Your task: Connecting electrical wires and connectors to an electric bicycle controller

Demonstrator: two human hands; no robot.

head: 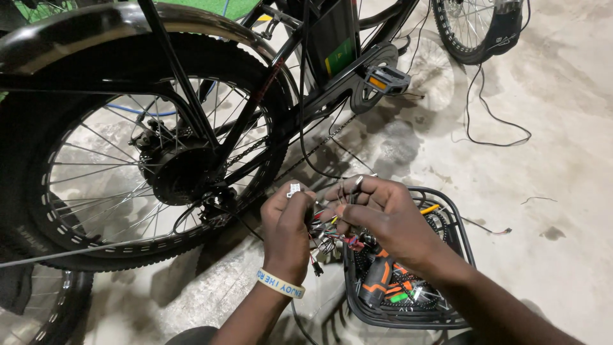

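Left hand (287, 220) and right hand (377, 214) both pinched tight on wire bundle (329, 237) beside rear wheel (128, 172). Thin, limp, snag-prone strands; best gripped near connectors.

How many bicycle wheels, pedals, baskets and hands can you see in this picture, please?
Bicycle wheels: 3, the big rear wheel, a second wheel at top right, a third wheel at bottom left
Pedals: 1, the pedal
Baskets: 1, the black basket
Hands: 2, left hand, right hand, both on the wire bundle
Total: 7
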